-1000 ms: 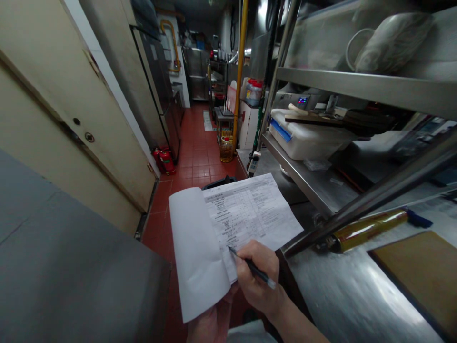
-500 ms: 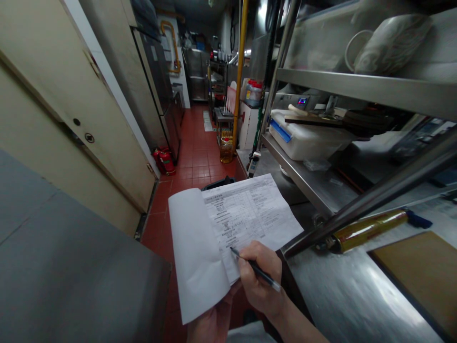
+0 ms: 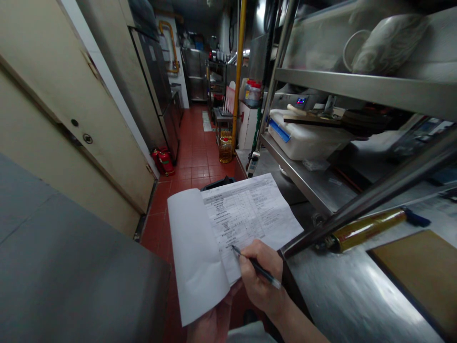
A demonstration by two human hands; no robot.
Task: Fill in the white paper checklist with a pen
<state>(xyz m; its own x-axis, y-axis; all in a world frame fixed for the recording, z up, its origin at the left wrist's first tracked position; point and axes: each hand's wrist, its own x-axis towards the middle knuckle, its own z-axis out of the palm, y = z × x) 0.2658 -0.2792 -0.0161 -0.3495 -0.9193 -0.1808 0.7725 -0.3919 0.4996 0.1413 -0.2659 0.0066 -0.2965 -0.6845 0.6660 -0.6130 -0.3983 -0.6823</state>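
A printed form [image 3: 257,205] with rows of small text lies open in front of me, its white top page [image 3: 194,252] folded back to the left. From below, my left hand [image 3: 216,317] grips the lower edge of the papers; its fingertips are hidden beneath them. My right hand [image 3: 263,276] is closed around a black pen [image 3: 262,272]. The pen's tip is at the lower left part of the printed page. A dark edge [image 3: 216,183] shows behind the top of the papers.
On the right stands a steel counter [image 3: 342,286] with a yellow roll [image 3: 371,229] and a brown board [image 3: 421,271]. A shelf above holds a white plastic box [image 3: 303,136]. Red fire extinguishers [image 3: 163,161] and an oil jug [image 3: 225,150] stand on the red tiled floor [image 3: 198,143].
The pen tip and my right hand have shifted very slightly up and to the right on the page. My left hand keeps its hold on the papers.
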